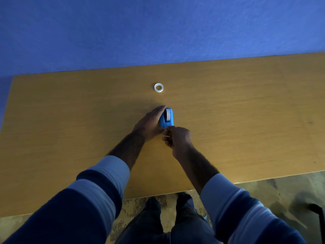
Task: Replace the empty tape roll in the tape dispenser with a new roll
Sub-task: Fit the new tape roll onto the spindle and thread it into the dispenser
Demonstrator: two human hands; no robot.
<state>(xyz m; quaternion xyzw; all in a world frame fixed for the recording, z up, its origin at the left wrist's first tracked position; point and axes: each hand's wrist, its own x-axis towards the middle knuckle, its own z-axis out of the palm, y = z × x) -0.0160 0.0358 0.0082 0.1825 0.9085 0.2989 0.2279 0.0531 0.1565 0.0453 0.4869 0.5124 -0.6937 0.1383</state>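
Steadying dispenser (167, 118) on table (246, 110), L hand (149, 124) lies straight-fingered along its side. R hand (177, 138), curled, pinches its near end, prob. tape tip.

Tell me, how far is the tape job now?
Seemingly done: a roll sits in the dispenser; a thin ring, likely the empty one, lies apart. In hand: left hand steadies the dispenser, right hand pinches its near end. Left: probably threading the tape.

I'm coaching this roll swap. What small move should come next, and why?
Probably draw the tape end toward you over the dispenser's front: a roll sits inside, the left hand steadies its side, the right hand seems to pinch that end, and a ring lies apart.
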